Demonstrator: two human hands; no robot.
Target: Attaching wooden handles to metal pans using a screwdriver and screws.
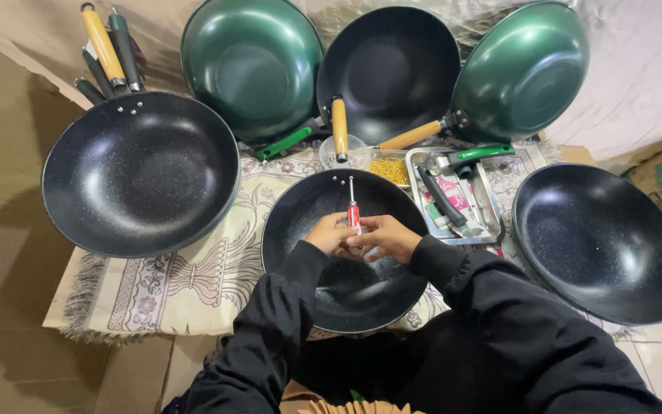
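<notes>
Now both hands, left hand [329, 234] and right hand [387, 236], clasp a red-handled screwdriver [354, 215] upright over the black wok [300, 253] on the patterned mat [193, 284]

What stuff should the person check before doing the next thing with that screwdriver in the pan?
1. Screwdriver held by both hands: ok. The left hand and right hand meet around its red handle.
2. Tip pointing at the rivet holes near the far rim of the middle pan: ok, though whether it touches a screw, cannot tell.
3. Pan resting steady on the patterned mat: ok, it lies flat.
4. Handle fitted to this pan: not ok, none visible on it.
5. Spare parts close by: ok. The metal tray with handles sits just right of the pan.
6. Screws at hand: cannot tell. The yellow bits are too small to make out.
</notes>
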